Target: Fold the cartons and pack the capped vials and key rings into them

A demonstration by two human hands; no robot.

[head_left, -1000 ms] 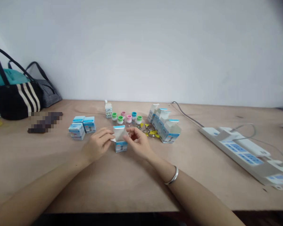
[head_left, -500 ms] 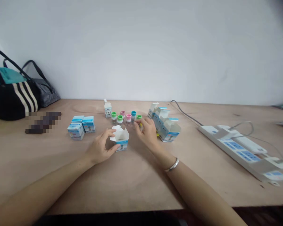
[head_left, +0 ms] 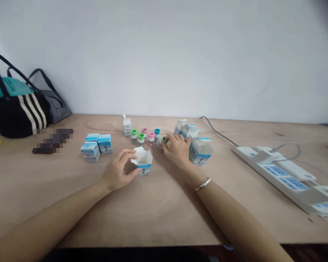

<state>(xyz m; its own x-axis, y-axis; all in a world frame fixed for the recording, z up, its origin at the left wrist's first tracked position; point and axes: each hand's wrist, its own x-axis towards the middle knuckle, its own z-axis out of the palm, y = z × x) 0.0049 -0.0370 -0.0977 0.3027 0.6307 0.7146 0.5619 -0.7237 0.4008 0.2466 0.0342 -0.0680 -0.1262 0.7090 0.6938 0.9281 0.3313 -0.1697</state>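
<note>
My left hand [head_left: 121, 170] grips a small white-and-blue carton [head_left: 143, 170] by its left side. The carton stands upright on the table with its top flaps raised. My right hand [head_left: 177, 149] has its fingertips around a small jar with a green lid [head_left: 164, 139], partly hidden by the fingers. Just left of it stand more small clear jars: a blue-lidded jar [head_left: 157, 131], pink-lidded jars [head_left: 151, 135] and green-lidded jars [head_left: 141, 137]. Something yellow shows beside my right fingers, too small to make out.
Opened cartons [head_left: 200, 154] stand in a row to the right. Closed cartons [head_left: 90, 152] sit at left, and a small open carton [head_left: 127, 127] behind the jars. A power strip [head_left: 273, 174] with cables lies at right. Bags [head_left: 19, 109] and a dark object [head_left: 53, 141] are far left.
My right hand has closed in on the green-lidded jar, which has shifted slightly toward me. My left hand stays on the carton. The whole view has shifted a little.
</note>
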